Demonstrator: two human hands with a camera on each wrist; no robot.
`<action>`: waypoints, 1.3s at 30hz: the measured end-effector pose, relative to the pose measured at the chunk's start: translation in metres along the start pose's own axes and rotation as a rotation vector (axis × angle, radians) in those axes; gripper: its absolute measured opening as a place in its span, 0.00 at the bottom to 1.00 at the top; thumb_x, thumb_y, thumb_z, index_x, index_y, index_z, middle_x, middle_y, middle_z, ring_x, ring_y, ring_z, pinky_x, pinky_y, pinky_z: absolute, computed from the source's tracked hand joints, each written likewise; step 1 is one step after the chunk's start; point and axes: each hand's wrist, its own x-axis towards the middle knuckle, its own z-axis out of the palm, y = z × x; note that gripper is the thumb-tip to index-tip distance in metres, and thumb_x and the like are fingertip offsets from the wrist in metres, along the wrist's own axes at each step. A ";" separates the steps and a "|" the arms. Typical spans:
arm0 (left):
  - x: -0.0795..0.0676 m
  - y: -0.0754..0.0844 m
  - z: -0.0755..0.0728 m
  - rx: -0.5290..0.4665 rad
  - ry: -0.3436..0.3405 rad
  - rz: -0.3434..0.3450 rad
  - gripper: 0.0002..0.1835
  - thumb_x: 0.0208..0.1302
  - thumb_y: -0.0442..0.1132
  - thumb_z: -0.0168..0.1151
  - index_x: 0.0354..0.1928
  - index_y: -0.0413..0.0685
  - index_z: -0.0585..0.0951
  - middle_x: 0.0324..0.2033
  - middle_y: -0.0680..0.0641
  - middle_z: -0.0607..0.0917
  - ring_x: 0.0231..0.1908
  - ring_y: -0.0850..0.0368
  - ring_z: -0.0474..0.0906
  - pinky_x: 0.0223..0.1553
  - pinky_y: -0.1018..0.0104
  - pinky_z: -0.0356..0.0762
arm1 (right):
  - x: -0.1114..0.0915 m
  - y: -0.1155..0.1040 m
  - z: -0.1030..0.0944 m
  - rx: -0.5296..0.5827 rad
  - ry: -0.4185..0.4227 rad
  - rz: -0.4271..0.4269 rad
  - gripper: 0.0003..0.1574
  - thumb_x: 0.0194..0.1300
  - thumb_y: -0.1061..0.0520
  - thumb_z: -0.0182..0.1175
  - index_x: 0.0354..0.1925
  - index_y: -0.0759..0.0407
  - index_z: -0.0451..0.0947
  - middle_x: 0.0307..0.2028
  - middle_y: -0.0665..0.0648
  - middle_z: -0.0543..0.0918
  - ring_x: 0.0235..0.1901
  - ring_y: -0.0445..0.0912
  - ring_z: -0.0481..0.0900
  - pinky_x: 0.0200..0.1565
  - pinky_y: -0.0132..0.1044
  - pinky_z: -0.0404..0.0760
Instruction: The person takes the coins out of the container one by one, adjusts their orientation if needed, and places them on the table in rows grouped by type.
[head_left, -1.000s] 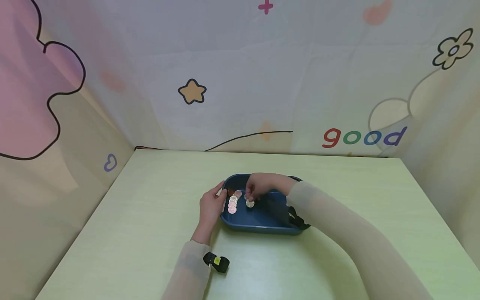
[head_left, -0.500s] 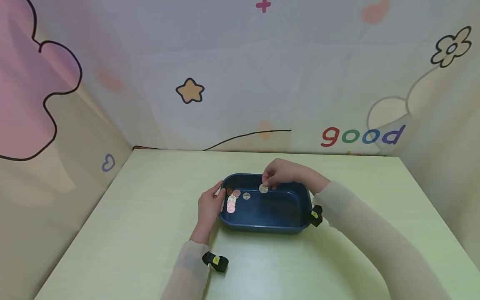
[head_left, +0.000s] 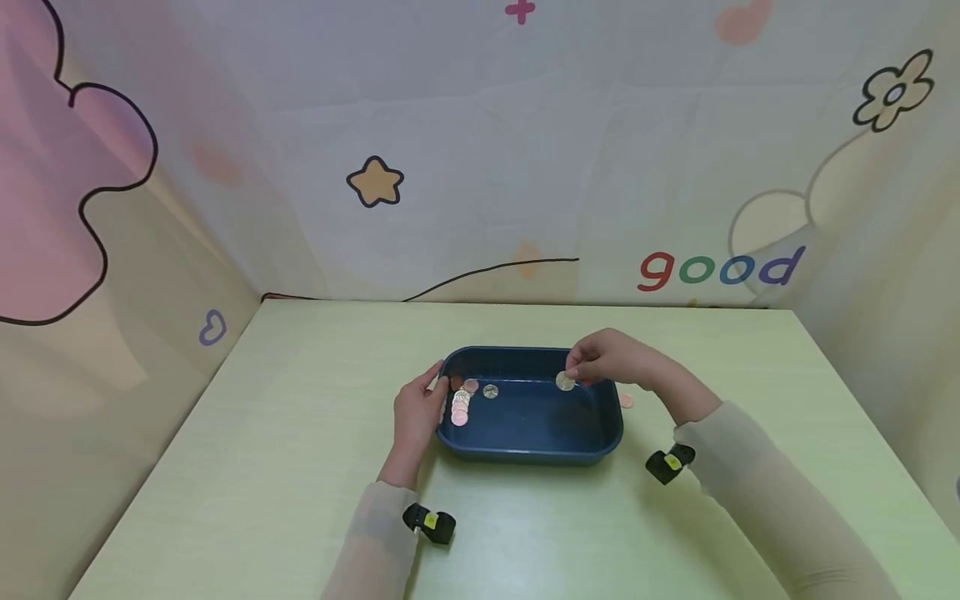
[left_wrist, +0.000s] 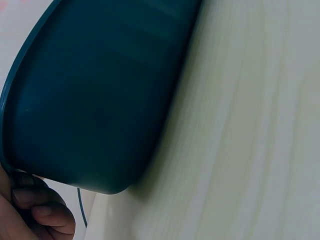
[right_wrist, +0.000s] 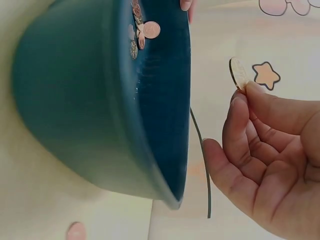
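A dark blue rectangular basin [head_left: 532,433] stands on the table. My left hand [head_left: 416,414] grips its left end, thumb at the rim; in the left wrist view its curled fingers [left_wrist: 47,205] lie against the outer wall. Over the basin's right part, my right hand [head_left: 611,357] pinches a gold-coloured coin [head_left: 566,382] between thumb and fingertips. The right wrist view shows this coin [right_wrist: 240,74] edge-up and above the rim. Several coppery and silvery coins [head_left: 460,408] lie overlapping inside the basin at the left, and one silvery coin [head_left: 491,391] sits apart from them.
A coppery coin [head_left: 626,401] lies on the table [head_left: 525,533] just outside the basin's right end. A printed cloth [head_left: 465,150] hangs behind the table and along its sides.
My right hand has picked the gold-coloured coin up from the basin floor and carried it rightward to the basin's right end. The left hand has kept its grip on the basin.
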 end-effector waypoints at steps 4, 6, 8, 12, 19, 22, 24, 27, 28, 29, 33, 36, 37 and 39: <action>0.000 0.000 0.000 -0.001 -0.002 0.000 0.21 0.73 0.40 0.58 0.65 0.46 0.81 0.10 0.58 0.64 0.13 0.65 0.60 0.20 0.73 0.58 | -0.011 0.010 0.004 0.029 0.030 0.015 0.10 0.72 0.60 0.59 0.41 0.68 0.82 0.34 0.61 0.85 0.36 0.48 0.81 0.49 0.42 0.83; 0.000 0.000 0.000 -0.003 -0.003 0.004 0.21 0.73 0.40 0.58 0.65 0.46 0.81 0.10 0.58 0.64 0.13 0.65 0.60 0.20 0.72 0.58 | -0.017 0.014 0.006 0.042 0.051 0.031 0.11 0.73 0.59 0.60 0.43 0.68 0.82 0.37 0.63 0.86 0.37 0.47 0.81 0.46 0.41 0.82; 0.001 0.000 0.000 -0.005 -0.003 0.006 0.21 0.73 0.40 0.58 0.65 0.46 0.81 0.10 0.58 0.65 0.13 0.65 0.61 0.20 0.72 0.58 | -0.022 0.018 0.008 0.053 0.072 0.048 0.12 0.73 0.58 0.60 0.44 0.68 0.82 0.37 0.63 0.86 0.37 0.46 0.81 0.42 0.39 0.81; 0.001 0.000 -0.001 -0.005 0.001 0.007 0.21 0.73 0.40 0.58 0.65 0.46 0.81 0.10 0.58 0.64 0.13 0.65 0.60 0.20 0.73 0.58 | -0.032 0.026 0.012 0.090 0.115 0.060 0.13 0.74 0.58 0.58 0.45 0.69 0.80 0.37 0.62 0.85 0.37 0.46 0.79 0.40 0.39 0.80; 0.001 0.000 -0.001 -0.008 0.000 -0.011 0.21 0.73 0.40 0.58 0.65 0.46 0.80 0.10 0.57 0.64 0.14 0.64 0.59 0.20 0.72 0.57 | -0.048 0.037 0.015 0.124 0.177 0.062 0.14 0.76 0.59 0.57 0.46 0.71 0.79 0.40 0.60 0.84 0.39 0.45 0.80 0.52 0.48 0.86; 0.001 0.000 0.000 -0.011 -0.001 -0.017 0.21 0.73 0.40 0.58 0.66 0.46 0.80 0.10 0.57 0.64 0.14 0.64 0.59 0.20 0.72 0.57 | -0.055 0.042 0.014 0.133 0.187 0.071 0.14 0.76 0.59 0.56 0.47 0.72 0.79 0.40 0.60 0.85 0.39 0.45 0.81 0.51 0.44 0.86; 0.001 0.000 0.000 -0.012 -0.002 -0.013 0.21 0.73 0.40 0.58 0.66 0.46 0.80 0.10 0.57 0.64 0.14 0.64 0.59 0.20 0.73 0.57 | -0.060 0.045 0.014 0.149 0.190 0.081 0.15 0.76 0.60 0.56 0.48 0.73 0.79 0.40 0.59 0.85 0.39 0.45 0.81 0.49 0.38 0.86; 0.001 -0.001 0.000 -0.016 -0.007 -0.010 0.21 0.73 0.40 0.58 0.66 0.46 0.80 0.10 0.58 0.64 0.13 0.64 0.60 0.20 0.73 0.57 | -0.067 0.051 0.015 0.176 0.193 0.100 0.15 0.75 0.61 0.55 0.50 0.74 0.79 0.41 0.59 0.85 0.40 0.45 0.81 0.46 0.32 0.84; 0.000 -0.001 0.000 -0.016 -0.008 -0.009 0.21 0.73 0.40 0.58 0.65 0.46 0.80 0.10 0.58 0.65 0.13 0.64 0.60 0.20 0.73 0.57 | -0.069 0.052 0.015 0.182 0.194 0.110 0.15 0.75 0.61 0.55 0.50 0.74 0.79 0.41 0.59 0.85 0.40 0.45 0.81 0.46 0.31 0.83; 0.000 -0.001 0.000 -0.013 -0.008 -0.006 0.21 0.73 0.40 0.58 0.65 0.46 0.80 0.10 0.58 0.65 0.13 0.65 0.60 0.19 0.73 0.58 | -0.071 0.054 0.016 0.186 0.195 0.115 0.16 0.75 0.60 0.56 0.50 0.74 0.79 0.41 0.59 0.86 0.40 0.45 0.81 0.46 0.30 0.83; -0.002 -0.001 -0.001 -0.015 -0.010 -0.011 0.21 0.73 0.40 0.58 0.66 0.47 0.80 0.10 0.58 0.66 0.13 0.65 0.61 0.19 0.73 0.58 | -0.076 0.060 0.017 0.176 0.199 0.136 0.17 0.76 0.59 0.56 0.50 0.74 0.78 0.41 0.60 0.85 0.40 0.45 0.81 0.45 0.31 0.84; -0.002 0.000 -0.001 -0.012 -0.004 -0.008 0.21 0.73 0.40 0.58 0.66 0.46 0.80 0.10 0.58 0.66 0.13 0.64 0.61 0.20 0.72 0.58 | -0.077 0.065 0.018 0.170 0.202 0.156 0.17 0.76 0.58 0.57 0.50 0.74 0.78 0.41 0.60 0.85 0.40 0.45 0.81 0.46 0.32 0.85; -0.001 0.000 -0.001 -0.008 -0.001 -0.002 0.21 0.73 0.40 0.58 0.66 0.46 0.80 0.10 0.58 0.65 0.13 0.65 0.61 0.20 0.72 0.58 | -0.077 0.067 0.018 0.168 0.203 0.165 0.17 0.76 0.59 0.56 0.50 0.74 0.78 0.41 0.60 0.85 0.40 0.45 0.81 0.46 0.33 0.85; -0.001 -0.001 0.000 -0.003 0.004 0.008 0.21 0.73 0.40 0.58 0.65 0.45 0.80 0.10 0.58 0.64 0.13 0.64 0.60 0.20 0.72 0.57 | -0.076 0.071 0.019 0.163 0.208 0.184 0.16 0.76 0.59 0.56 0.50 0.73 0.79 0.40 0.59 0.85 0.39 0.45 0.81 0.45 0.33 0.86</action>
